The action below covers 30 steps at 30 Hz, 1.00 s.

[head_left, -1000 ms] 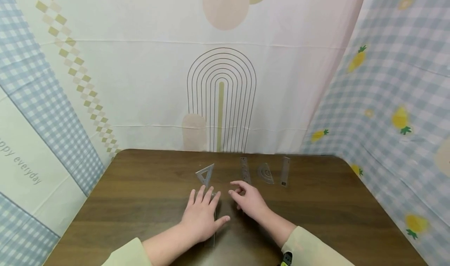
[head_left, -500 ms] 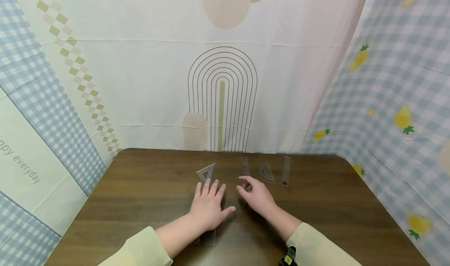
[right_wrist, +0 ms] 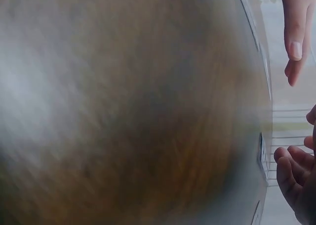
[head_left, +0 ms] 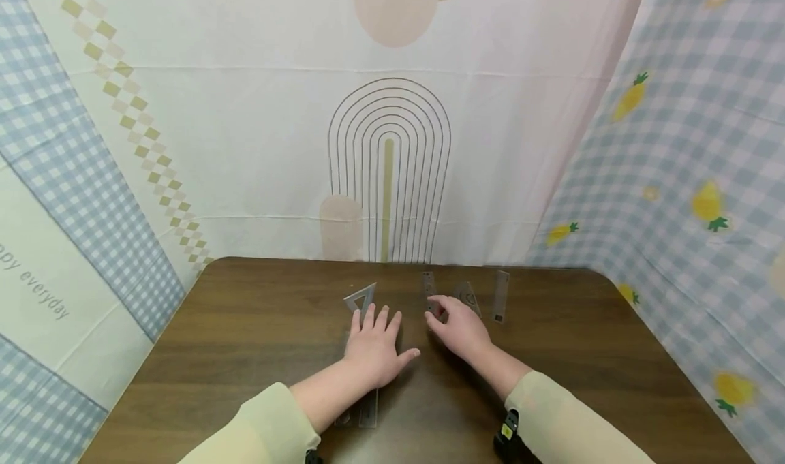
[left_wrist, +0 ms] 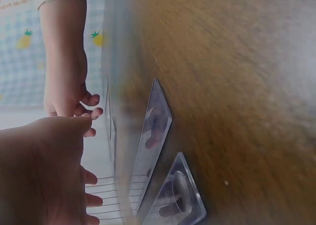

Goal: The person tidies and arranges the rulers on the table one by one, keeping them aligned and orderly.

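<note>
My left hand (head_left: 375, 351) is spread with straight fingers above two clear plastic pieces near the front of the table. One is a straight ruler (head_left: 368, 413); the other, a clear piece with a round cut-out (left_wrist: 193, 195), is partly hidden under my forearm. Just beyond the left fingertips lies a triangular set square (head_left: 360, 295). My right hand (head_left: 461, 328), fingers loosely curled around nothing, hovers close to a narrow ruler with holes (head_left: 428, 284). It partly covers that ruler and a protractor (head_left: 471, 295).
Another clear ruler (head_left: 500, 297) lies to the right of the protractor. The brown wooden table (head_left: 245, 328) has rounded back corners. Behind it hangs a white printed cloth (head_left: 264, 144), with blue checked cloth (head_left: 650, 150) at the sides.
Both hands have moved forward and to the right. The right hand now covers part of the protractor, and more of the ruler near the front edge shows. The plastic pieces appear unmoved.
</note>
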Each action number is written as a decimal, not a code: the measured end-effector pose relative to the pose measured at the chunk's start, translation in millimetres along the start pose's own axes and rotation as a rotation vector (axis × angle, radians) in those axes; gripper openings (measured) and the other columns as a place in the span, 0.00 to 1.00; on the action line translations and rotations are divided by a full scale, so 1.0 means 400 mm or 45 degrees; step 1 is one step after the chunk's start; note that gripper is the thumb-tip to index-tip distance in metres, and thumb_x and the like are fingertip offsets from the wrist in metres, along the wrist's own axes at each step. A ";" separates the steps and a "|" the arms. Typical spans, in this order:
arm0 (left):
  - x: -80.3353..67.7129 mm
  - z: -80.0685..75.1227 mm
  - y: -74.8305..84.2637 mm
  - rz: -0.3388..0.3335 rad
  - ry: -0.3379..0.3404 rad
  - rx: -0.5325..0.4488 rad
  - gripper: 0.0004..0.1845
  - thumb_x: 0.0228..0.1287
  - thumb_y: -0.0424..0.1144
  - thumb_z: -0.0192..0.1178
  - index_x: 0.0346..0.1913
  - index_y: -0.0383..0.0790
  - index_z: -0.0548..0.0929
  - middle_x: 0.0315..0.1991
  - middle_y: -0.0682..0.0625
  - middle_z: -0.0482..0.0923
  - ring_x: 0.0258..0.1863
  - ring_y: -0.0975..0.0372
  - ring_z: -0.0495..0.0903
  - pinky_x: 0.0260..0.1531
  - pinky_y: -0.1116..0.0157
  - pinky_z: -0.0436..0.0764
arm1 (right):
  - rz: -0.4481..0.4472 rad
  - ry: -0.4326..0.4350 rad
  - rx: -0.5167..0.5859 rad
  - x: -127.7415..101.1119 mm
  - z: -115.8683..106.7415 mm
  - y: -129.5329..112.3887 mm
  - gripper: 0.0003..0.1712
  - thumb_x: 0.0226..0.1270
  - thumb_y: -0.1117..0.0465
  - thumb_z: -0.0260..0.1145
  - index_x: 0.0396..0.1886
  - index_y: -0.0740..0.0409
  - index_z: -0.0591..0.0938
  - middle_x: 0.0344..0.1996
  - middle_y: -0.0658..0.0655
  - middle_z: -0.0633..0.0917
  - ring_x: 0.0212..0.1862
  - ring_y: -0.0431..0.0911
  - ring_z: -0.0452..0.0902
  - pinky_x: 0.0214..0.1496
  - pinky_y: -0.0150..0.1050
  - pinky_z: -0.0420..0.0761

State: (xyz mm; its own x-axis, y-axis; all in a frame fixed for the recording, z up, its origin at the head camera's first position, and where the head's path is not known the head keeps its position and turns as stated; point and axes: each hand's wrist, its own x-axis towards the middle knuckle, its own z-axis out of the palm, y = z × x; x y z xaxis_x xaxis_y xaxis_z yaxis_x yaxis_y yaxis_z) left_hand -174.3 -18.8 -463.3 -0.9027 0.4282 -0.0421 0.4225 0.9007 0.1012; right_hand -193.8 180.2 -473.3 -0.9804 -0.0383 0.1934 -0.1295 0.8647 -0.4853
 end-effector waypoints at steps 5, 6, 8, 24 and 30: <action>0.020 -0.001 0.014 -0.014 -0.028 0.022 0.46 0.66 0.75 0.42 0.78 0.50 0.60 0.77 0.44 0.55 0.77 0.45 0.47 0.72 0.41 0.44 | 0.006 -0.026 -0.089 0.021 -0.004 0.019 0.21 0.69 0.49 0.64 0.59 0.48 0.82 0.36 0.46 0.81 0.33 0.40 0.74 0.36 0.41 0.79; 0.025 0.000 0.017 -0.017 -0.032 0.025 0.46 0.66 0.75 0.42 0.78 0.50 0.60 0.77 0.44 0.55 0.77 0.45 0.47 0.72 0.41 0.44 | 0.007 -0.032 -0.102 0.025 -0.006 0.022 0.22 0.69 0.48 0.64 0.60 0.48 0.82 0.36 0.47 0.81 0.33 0.41 0.74 0.36 0.42 0.79; 0.036 0.002 0.024 -0.025 -0.038 0.026 0.46 0.66 0.75 0.42 0.78 0.50 0.59 0.77 0.44 0.55 0.77 0.45 0.47 0.72 0.41 0.44 | 0.008 -0.034 -0.127 0.032 -0.008 0.029 0.22 0.69 0.48 0.63 0.60 0.49 0.82 0.37 0.47 0.81 0.34 0.41 0.75 0.36 0.43 0.79; 0.105 0.015 0.086 -0.094 -0.112 0.064 0.45 0.65 0.76 0.41 0.78 0.52 0.60 0.77 0.45 0.56 0.77 0.46 0.48 0.72 0.42 0.45 | -0.029 -0.094 -0.171 0.096 -0.011 0.072 0.25 0.72 0.47 0.61 0.64 0.49 0.79 0.49 0.55 0.82 0.48 0.51 0.80 0.49 0.53 0.80; 0.136 0.016 0.099 -0.126 -0.134 0.084 0.46 0.65 0.76 0.37 0.78 0.52 0.59 0.78 0.46 0.53 0.77 0.46 0.46 0.72 0.41 0.44 | -0.087 -0.124 -0.210 0.123 -0.015 0.082 0.25 0.74 0.51 0.59 0.66 0.53 0.77 0.58 0.60 0.78 0.59 0.57 0.75 0.58 0.57 0.75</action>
State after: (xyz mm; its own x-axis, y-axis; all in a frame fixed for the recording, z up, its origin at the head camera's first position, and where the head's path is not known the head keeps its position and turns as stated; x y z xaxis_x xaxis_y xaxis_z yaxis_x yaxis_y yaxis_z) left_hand -206.1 40.6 -467.9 -0.9282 0.3393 -0.1529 0.3394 0.9403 0.0263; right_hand -245.3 209.7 -474.6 -0.9809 -0.1411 0.1340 -0.1781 0.9284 -0.3260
